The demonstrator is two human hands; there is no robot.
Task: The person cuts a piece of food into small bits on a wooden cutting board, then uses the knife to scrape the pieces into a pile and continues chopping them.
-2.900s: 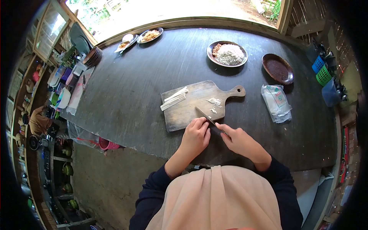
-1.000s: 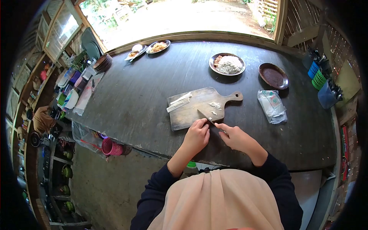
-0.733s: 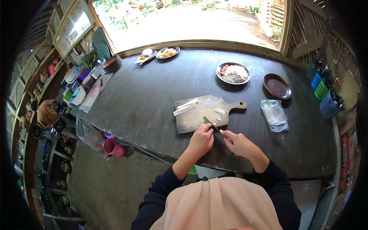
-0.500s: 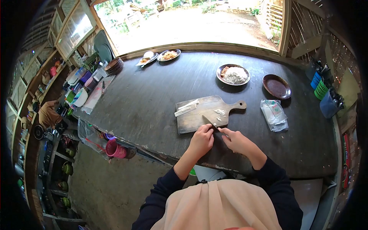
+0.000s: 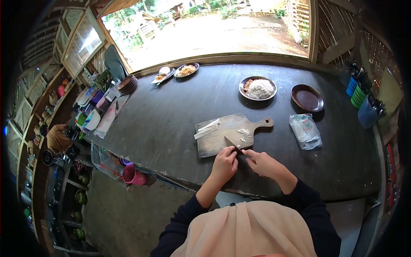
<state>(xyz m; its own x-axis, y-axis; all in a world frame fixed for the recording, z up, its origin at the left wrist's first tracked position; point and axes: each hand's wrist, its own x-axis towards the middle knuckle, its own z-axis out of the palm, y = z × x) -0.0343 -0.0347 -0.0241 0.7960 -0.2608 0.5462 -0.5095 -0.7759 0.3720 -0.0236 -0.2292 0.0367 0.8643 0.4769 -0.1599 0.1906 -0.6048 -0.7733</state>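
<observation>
A wooden cutting board with a handle lies on the dark table. My right hand is closed around a knife, whose blade slants across the board's front part. Beside the blade, at the board's near edge, my left hand is closed with curled fingers; what they hold is hidden. A tiny pale piece shows by the blade between the hands. Several long white strips rest on the board's left side. Small chopped pale bits lie scattered near its handle end.
Behind the board stands a plate of white grated-looking food. To its right are a brown plate and a plastic packet. Two food plates sit far left. Utensil baskets line the right edge. A person is at far left.
My view has shifted slightly, so the table and board appear a little lower. Both hands stay at the board's near edge, with the knife between them in nearly the same pose.
</observation>
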